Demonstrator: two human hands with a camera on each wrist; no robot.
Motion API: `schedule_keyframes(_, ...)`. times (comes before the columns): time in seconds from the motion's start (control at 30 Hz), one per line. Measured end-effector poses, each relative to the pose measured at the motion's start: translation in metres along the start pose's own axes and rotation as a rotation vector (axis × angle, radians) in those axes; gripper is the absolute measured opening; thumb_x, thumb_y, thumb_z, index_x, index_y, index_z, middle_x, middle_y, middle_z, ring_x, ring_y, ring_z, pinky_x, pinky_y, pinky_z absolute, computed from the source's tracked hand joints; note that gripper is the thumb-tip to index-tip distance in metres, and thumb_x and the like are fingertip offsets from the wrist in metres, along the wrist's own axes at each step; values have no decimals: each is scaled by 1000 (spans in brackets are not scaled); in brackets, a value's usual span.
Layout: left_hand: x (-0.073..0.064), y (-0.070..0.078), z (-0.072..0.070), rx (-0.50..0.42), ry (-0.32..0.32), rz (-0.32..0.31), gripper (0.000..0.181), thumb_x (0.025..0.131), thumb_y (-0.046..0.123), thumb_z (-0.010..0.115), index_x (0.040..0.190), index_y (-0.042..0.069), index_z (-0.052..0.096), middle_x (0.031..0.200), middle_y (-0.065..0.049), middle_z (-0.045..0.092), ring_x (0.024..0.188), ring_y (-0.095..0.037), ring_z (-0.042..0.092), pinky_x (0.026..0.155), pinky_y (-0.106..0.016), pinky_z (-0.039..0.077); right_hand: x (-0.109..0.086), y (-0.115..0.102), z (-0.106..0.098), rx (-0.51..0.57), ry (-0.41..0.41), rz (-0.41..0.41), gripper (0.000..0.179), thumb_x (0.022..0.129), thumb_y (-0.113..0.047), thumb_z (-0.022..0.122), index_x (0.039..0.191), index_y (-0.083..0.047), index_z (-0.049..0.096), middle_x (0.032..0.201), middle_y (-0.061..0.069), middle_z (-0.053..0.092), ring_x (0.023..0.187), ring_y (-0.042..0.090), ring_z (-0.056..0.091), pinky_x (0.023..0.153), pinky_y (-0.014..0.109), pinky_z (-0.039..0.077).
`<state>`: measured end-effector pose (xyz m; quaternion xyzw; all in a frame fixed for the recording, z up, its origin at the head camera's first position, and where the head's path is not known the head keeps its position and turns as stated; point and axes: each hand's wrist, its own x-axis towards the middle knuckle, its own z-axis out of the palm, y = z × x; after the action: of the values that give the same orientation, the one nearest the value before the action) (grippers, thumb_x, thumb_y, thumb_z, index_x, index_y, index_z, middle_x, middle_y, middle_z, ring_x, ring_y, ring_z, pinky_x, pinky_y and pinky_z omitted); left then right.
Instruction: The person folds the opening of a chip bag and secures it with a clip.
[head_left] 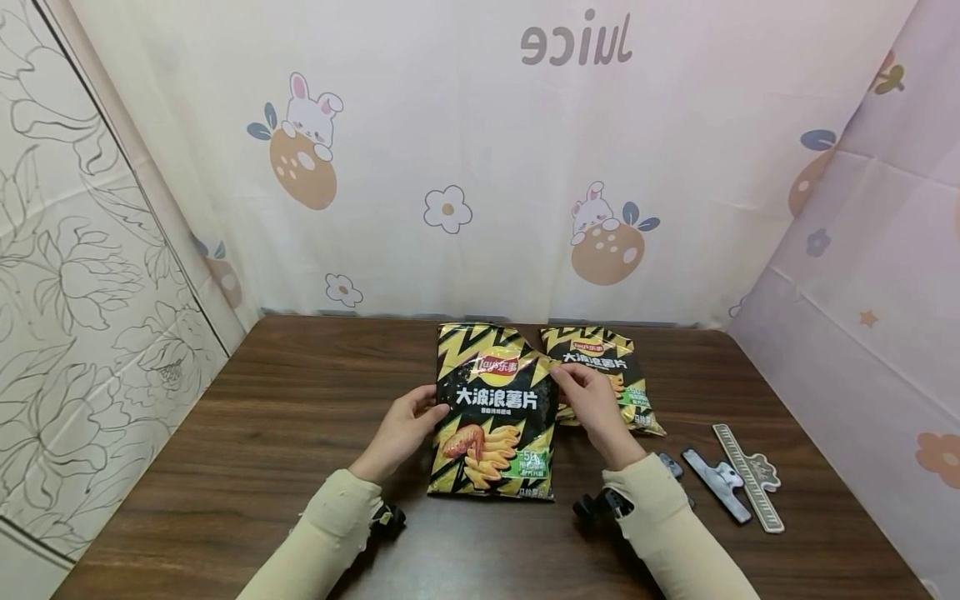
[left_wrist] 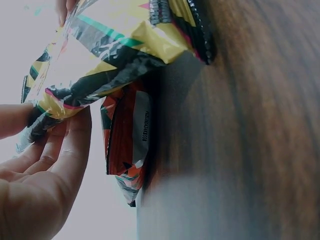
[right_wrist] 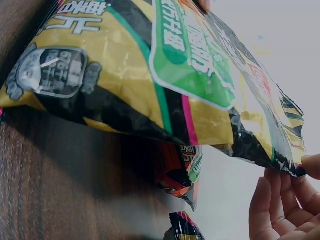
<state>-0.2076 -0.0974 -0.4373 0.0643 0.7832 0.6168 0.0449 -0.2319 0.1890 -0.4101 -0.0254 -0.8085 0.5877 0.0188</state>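
At the far left, a white panel with floral line drawings (head_left: 82, 250) stands beside the brown wooden table (head_left: 300, 375). The person's left hand (head_left: 401, 433) grips the left edge of a black-and-yellow chip bag (head_left: 487, 417), thumb in front and fingers behind. That bag is over the middle of the table, its printed front showing and its body tilted — whether its bottom edge touches the wood is unclear. Beneath and beyond it, the left wrist view shows a red-and-dark packet (left_wrist: 130, 132) on the table. The right hand (head_left: 588, 408) pinches the bag's upper right edge between thumb and fingers. Just behind that hand lies a second chip bag (head_left: 637, 400), partly covered. Farther right are a blue-grey clip (head_left: 670, 465) half hidden by the sleeve (head_left: 652, 492), a silvery clip (head_left: 717, 486) and — rightmost — a pale ruler-like clip (head_left: 750, 479).
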Motion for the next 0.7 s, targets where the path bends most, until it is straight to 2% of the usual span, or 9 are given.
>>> schedule_keyframes(0.13,0,0,0,0,1,1,36,97,16,62,130,3,59,116,-12,66,103,-19,63,87,-36,53,1,0,0,19,2,16,38,99,-38,58,111,-3,68,102,3,62,84,14,59,86,44,53)
schedule_keyframes(0.27,0,0,0,-5,1,0,36,97,16,62,130,3,58,116,-12,66,103,-19,63,88,-35,53,2,-1,0,41,-2,32,37,99,-37,58,109,-3,68,108,4,62,90,13,59,87,42,54)
schedule_keyframes(0.5,-2,2,0,-3,0,-3,37,97,16,61,131,3,58,117,-12,66,104,-20,62,88,-37,53,3,-3,1,101,-14,67,33,100,-32,58,108,-2,67,113,5,60,89,11,59,84,35,53)
schedule_keyframes(0.7,-2,2,-1,-4,-6,-10,36,97,17,61,130,4,59,116,-12,66,103,-19,63,88,-38,54,5,-3,2,146,-18,107,31,100,-31,58,109,-3,68,114,2,59,89,8,61,85,34,53)
